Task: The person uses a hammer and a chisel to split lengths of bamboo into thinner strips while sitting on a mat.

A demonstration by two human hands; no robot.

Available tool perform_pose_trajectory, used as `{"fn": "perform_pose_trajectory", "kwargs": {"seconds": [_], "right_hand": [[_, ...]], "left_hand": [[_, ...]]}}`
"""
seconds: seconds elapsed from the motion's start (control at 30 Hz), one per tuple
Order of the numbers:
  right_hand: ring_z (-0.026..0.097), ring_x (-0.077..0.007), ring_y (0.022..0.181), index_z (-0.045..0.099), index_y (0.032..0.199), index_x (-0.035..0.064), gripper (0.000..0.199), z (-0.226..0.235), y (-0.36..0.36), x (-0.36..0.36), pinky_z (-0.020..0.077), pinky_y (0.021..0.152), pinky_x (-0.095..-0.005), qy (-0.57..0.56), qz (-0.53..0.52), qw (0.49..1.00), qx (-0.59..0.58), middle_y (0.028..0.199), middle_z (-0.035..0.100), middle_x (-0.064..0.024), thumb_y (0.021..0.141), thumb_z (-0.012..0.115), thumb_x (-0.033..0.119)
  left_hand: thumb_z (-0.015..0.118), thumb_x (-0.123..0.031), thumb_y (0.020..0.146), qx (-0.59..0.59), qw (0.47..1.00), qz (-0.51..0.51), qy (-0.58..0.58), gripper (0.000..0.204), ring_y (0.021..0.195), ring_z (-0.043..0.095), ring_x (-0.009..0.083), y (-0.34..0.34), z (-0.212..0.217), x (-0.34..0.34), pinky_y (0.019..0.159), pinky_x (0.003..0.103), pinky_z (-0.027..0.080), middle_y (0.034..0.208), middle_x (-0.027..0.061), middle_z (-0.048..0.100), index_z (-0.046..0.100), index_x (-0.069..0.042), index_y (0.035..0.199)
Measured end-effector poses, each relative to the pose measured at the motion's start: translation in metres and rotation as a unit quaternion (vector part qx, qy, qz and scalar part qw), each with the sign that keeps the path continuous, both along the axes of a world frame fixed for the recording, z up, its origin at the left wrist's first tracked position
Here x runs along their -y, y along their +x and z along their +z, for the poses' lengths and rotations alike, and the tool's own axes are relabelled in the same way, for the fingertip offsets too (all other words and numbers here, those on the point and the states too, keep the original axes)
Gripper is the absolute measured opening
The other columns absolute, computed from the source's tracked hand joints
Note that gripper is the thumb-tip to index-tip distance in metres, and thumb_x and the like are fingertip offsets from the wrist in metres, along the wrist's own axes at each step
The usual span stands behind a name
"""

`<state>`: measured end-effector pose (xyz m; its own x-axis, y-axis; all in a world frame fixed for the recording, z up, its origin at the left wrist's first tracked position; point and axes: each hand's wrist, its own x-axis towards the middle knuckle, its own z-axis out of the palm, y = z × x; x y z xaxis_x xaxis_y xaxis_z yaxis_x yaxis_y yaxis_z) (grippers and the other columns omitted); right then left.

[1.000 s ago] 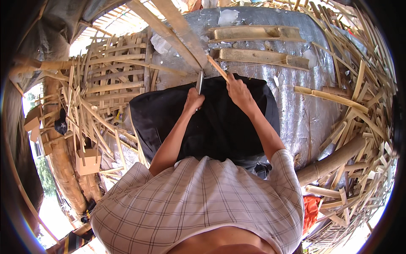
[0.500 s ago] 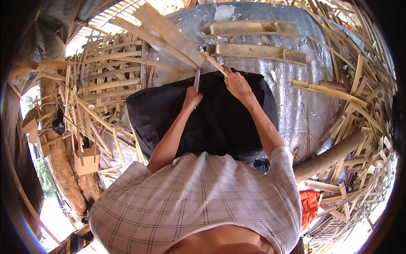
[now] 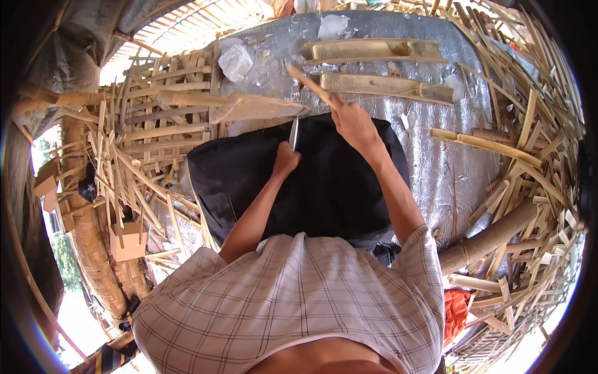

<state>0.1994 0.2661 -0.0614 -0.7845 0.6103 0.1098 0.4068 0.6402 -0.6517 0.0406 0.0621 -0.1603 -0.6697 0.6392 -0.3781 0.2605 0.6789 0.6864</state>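
Note:
My left hand [image 3: 286,160] is closed around a knife with a narrow shiny blade [image 3: 294,132] that points away from me. Its handle is hidden in my fist. At the blade's far end lies the tip of a split bamboo piece [image 3: 255,107], stretched out to the left; whether blade and bamboo touch, I cannot tell. My right hand [image 3: 356,126] grips a short bamboo stick [image 3: 311,86], raised and slanting up to the left, its far end blurred. A black cloth [image 3: 342,181] covers my lap beneath both hands.
Two halved bamboo lengths [image 3: 377,51] lie on the silvery sheet [image 3: 436,181] ahead. A crumpled white lump [image 3: 235,62] sits by the woven bamboo panel [image 3: 165,103]. Bamboo offcuts [image 3: 529,137] pile up at right, near a thick pole [image 3: 492,234] and orange cloth [image 3: 456,308].
The split bamboo piece has swung down to the left from its steep slant, uncovering the white lump. The stick in my right hand has shifted slightly left. Both hands keep their grip.

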Motion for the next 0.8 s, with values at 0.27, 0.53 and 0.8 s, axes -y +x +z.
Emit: {"fn": "perform_pose_trajectory", "kwargs": {"seconds": [0.27, 0.53, 0.8], "right_hand": [[0.065, -0.0485, 0.070, 0.051, 0.109, 0.0014, 0.020, -0.057, 0.027, -0.002, 0.0525, 0.059, -0.0562, -0.004, 0.042, 0.999, 0.006, 0.069, 0.064, -0.0260, 0.095, 0.060, 0.014], [0.065, -0.0493, 0.073, 0.049, 0.121, 0.0032, 0.030, -0.016, 0.010, -0.004, 0.0532, 0.060, -0.0563, -0.080, 0.020, 0.984, -0.159, 0.074, 0.064, -0.0255, 0.094, 0.060, 0.011], [0.066, -0.0483, 0.070, 0.055, 0.120, 0.0042, 0.031, -0.014, 0.007, -0.024, 0.0558, 0.062, -0.0547, -0.016, 0.013, 0.997, -0.072, 0.073, 0.066, -0.0217, 0.092, 0.063, 0.013]], "left_hand": [[0.060, -0.001, 0.072, -0.007, 0.997, -0.008, -0.071, 0.024, 0.085, 0.072, 0.0420, -0.003, 0.000, -0.006, 0.071, 0.046, 0.053, 0.082, 0.0304, 0.067, 0.063, 0.012, 0.092], [0.064, -0.006, 0.073, 0.025, 0.998, 0.012, -0.052, 0.027, 0.075, 0.071, 0.0396, -0.005, -0.003, -0.005, 0.065, 0.047, 0.052, 0.080, 0.0282, 0.067, 0.062, 0.013, 0.091], [0.064, -0.009, 0.075, 0.061, 0.996, 0.022, -0.055, 0.027, 0.063, 0.068, 0.0333, -0.006, -0.007, -0.005, 0.053, 0.046, 0.050, 0.076, 0.0250, 0.065, 0.058, 0.011, 0.091]]}}
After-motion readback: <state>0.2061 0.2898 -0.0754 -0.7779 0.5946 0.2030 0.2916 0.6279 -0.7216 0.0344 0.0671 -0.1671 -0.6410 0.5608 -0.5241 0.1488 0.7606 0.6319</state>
